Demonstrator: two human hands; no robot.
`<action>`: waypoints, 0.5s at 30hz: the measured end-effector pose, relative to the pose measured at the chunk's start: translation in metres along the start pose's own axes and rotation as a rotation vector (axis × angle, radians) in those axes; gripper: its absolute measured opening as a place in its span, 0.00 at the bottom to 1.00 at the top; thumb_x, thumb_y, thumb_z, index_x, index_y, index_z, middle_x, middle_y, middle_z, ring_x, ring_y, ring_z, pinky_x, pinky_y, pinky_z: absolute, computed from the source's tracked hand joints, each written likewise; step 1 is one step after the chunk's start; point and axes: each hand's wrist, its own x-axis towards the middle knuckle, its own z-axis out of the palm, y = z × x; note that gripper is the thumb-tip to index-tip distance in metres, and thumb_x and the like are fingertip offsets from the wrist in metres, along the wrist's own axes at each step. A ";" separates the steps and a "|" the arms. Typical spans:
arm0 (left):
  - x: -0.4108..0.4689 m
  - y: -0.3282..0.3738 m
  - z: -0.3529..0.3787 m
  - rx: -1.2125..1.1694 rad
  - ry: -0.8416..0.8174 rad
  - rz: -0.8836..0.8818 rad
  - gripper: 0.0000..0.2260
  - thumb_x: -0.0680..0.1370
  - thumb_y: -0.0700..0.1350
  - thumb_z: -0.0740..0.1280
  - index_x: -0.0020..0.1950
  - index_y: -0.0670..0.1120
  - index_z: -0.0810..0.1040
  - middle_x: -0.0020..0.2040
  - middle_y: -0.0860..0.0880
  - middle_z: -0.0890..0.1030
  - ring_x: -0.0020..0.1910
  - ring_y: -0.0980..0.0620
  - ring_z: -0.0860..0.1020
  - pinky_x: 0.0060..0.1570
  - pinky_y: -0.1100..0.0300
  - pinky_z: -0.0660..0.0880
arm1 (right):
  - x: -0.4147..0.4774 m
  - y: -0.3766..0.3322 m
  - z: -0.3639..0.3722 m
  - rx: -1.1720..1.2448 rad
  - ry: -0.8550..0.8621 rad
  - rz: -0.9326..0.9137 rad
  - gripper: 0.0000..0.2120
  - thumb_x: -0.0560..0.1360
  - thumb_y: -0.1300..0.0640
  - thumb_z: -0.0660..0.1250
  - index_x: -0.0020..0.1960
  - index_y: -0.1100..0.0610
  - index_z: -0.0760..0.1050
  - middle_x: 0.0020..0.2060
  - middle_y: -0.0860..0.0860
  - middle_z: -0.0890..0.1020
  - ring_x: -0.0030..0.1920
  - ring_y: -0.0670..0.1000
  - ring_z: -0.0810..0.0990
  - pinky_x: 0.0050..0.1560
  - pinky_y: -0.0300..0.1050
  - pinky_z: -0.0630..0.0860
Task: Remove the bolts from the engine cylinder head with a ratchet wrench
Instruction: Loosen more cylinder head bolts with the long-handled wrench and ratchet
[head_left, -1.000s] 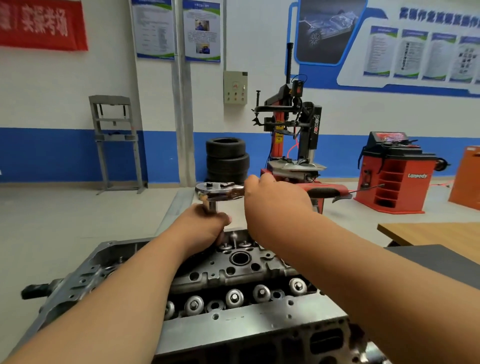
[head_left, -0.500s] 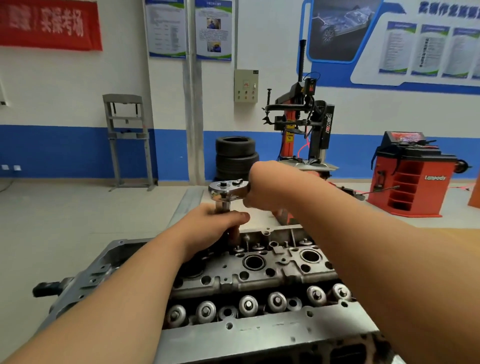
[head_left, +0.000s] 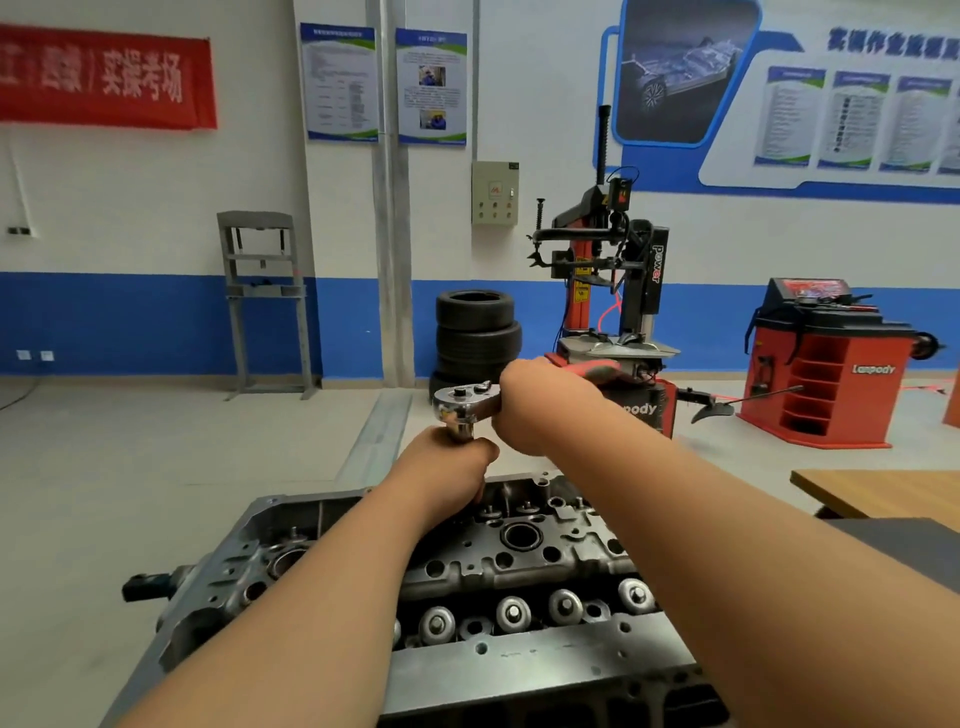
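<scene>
A stack of black rubber tyres (head_left: 478, 332) stands on the grey floor at the foot of the white-and-blue wall, just beside a red-and-black tyre changer machine (head_left: 615, 270). Farther right stands a red wheel balancer cabinet (head_left: 826, 379) (white lettering on its side). A grey steel press frame (head_left: 265, 301) stands at the wall's left part, and a beige control box (head_left: 494, 193) hangs above the tyres.

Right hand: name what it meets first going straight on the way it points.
Likely the chrome head of the ratchet wrench, just past the knuckles of the right hand that grips that tool; beyond, only floor shows.
</scene>
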 end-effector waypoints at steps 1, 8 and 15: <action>-0.001 0.001 0.001 0.009 0.004 0.004 0.14 0.73 0.48 0.64 0.27 0.46 0.71 0.25 0.47 0.73 0.30 0.47 0.72 0.39 0.55 0.70 | -0.010 0.004 0.001 0.011 0.023 0.038 0.10 0.75 0.57 0.63 0.55 0.58 0.68 0.45 0.54 0.70 0.42 0.55 0.73 0.38 0.49 0.72; -0.005 0.008 0.004 0.147 0.008 0.048 0.16 0.76 0.47 0.61 0.28 0.45 0.72 0.23 0.50 0.73 0.26 0.50 0.71 0.32 0.59 0.66 | -0.104 0.008 0.009 -0.127 0.220 -0.026 0.18 0.74 0.52 0.64 0.58 0.55 0.61 0.40 0.51 0.61 0.34 0.52 0.64 0.24 0.42 0.54; -0.003 -0.001 -0.003 0.091 -0.096 0.097 0.23 0.76 0.55 0.64 0.23 0.47 0.73 0.21 0.53 0.74 0.23 0.56 0.71 0.33 0.59 0.65 | -0.070 0.020 -0.003 -0.081 0.107 -0.018 0.10 0.74 0.55 0.64 0.43 0.54 0.62 0.35 0.50 0.70 0.33 0.51 0.71 0.29 0.44 0.66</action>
